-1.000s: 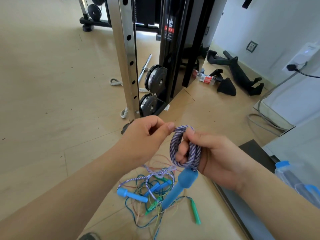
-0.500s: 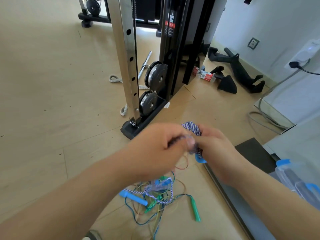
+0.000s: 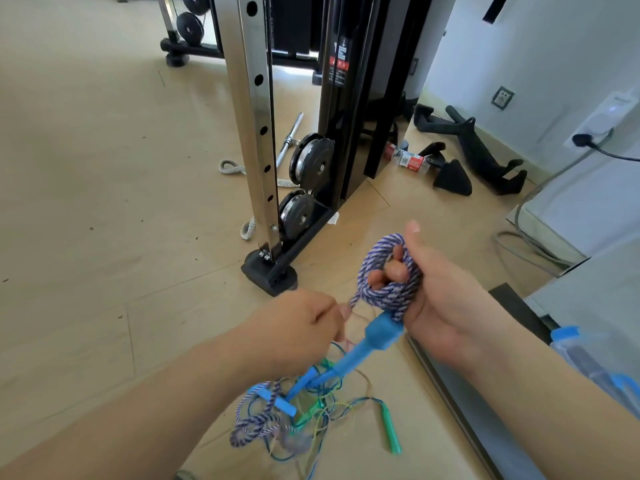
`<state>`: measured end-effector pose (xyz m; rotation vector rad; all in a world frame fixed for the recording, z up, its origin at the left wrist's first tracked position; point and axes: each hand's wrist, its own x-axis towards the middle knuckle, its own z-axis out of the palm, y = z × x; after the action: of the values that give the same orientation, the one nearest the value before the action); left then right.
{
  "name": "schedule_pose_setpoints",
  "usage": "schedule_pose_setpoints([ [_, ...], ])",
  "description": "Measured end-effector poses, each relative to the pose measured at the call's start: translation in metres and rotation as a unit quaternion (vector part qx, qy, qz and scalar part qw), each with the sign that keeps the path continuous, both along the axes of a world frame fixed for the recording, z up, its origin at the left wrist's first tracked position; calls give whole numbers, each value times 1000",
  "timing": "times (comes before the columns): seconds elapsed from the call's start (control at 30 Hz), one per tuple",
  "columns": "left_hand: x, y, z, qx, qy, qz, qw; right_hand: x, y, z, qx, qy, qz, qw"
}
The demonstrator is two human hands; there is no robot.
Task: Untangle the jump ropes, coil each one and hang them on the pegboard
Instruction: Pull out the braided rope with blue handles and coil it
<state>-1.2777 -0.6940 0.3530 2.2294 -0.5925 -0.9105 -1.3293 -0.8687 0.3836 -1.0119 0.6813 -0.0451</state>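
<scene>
My right hand (image 3: 446, 299) holds a coil of purple-and-white braided jump rope (image 3: 391, 271) wound around its fingers, thumb up. The rope's blue handle (image 3: 360, 348) hangs down from the coil. My left hand (image 3: 298, 323) pinches the free strand of the same rope just left of the coil. The strand runs down to a tangled pile (image 3: 304, 410) on the floor, where more purple rope, a second blue handle (image 3: 273, 400), thin blue and yellow cords and a green handle (image 3: 389, 429) lie mixed together. No pegboard is in view.
A steel and black cable machine (image 3: 263, 133) with weight plates (image 3: 311, 161) stands just beyond my hands. Black attachments (image 3: 474, 147) lie by the wall. A dark mat edge (image 3: 464, 393) and a blue-capped plastic bottle (image 3: 585, 355) sit at the right.
My left hand has swung from beside the coil, over it, and down to its lower left, laying another turn of rope. More of the pile's purple rope has shifted.
</scene>
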Motion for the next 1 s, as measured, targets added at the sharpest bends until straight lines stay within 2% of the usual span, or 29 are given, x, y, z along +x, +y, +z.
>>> schedule_pose_setpoints([
  [0.07, -10, -4, 8, 1, 10, -41, 999, 1, -7, -10, -97, 30, -27, 995],
  [0.1, -13, -6, 12, -1, 13, -58, 998, 1, -10, -13, -112, 37, -35, 992],
  [0.17, -19, -10, 20, 19, 13, -96, 995, 1, -15, -10, -54, 20, -42, 997],
  [0.23, -25, -12, 20, 78, -82, -155, 981, 1, -18, -4, 6, -16, -49, 999],
  [0.27, -29, -14, 18, 101, -135, -183, 968, 1, -19, -4, -8, -22, -50, 998],
  [0.3, -33, -15, 17, 107, -166, -198, 960, -1, -20, -7, -71, -13, -41, 997],
  [0.33, -34, -16, 16, 98, -174, -203, 959, -4, -20, -10, -178, 10, -22, 984],
  [0.4, -28, -14, 18, 60, -170, -192, 965, -9, -18, -13, -389, 45, 31, 919],
  [0.47, -13, -8, 23, 5, -177, -154, 972, -11, -13, -10, -475, 12, 97, 875],
  [0.57, 9, 4, 34, -92, -188, -76, 975, -12, -9, -9, -532, -3, 191, 825],
  [0.6, 13, 8, 36, -126, -197, -55, 971, -12, -8, -10, -512, -1, 223, 830],
  [0.7, 20, 16, 39, -215, -195, 13, 957, -13, -8, -6, -338, -25, 282, 898],
  [0.77, 25, 18, 38, -248, -174, 84, 949, -14, -7, -3, -265, -49, 309, 912],
  [0.9, 31, 18, 26, -224, -131, 121, 958, -15, 1, -3, -200, -87, 317, 923],
  [0.93, 30, 16, 22, -202, -101, 123, 966, -15, 3, -2, -162, -90, 302, 935],
  [1.0, 25, 11, 14, -139, -41, 106, 984, -12, 6, 4, -26, -86, 226, 970],
])
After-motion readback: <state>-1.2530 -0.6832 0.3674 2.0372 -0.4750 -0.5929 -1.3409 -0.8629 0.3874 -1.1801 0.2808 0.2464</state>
